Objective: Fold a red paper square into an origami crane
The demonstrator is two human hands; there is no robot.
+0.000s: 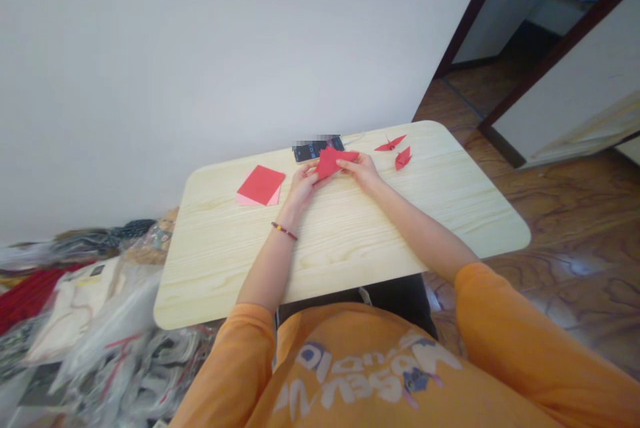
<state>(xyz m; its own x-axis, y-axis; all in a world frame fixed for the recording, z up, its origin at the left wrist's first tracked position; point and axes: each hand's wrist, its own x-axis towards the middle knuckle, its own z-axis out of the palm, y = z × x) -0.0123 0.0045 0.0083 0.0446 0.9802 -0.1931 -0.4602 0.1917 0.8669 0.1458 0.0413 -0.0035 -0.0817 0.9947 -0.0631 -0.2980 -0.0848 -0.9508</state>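
Head view showed the left hand (303, 189) and right hand (361, 171) pinching a folded red origami paper (331, 163) just beyond them, before a black smartphone (320, 150) on the pale wooden desk (440, 215).

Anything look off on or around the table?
The heap of plastic bags on the floor left of the table looks untidy, bags slumped over one another. Nothing on the table itself stands out.

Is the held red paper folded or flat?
Folded: the red paper between the left hand and right hand shows sharp creased points, not a flat sheet.
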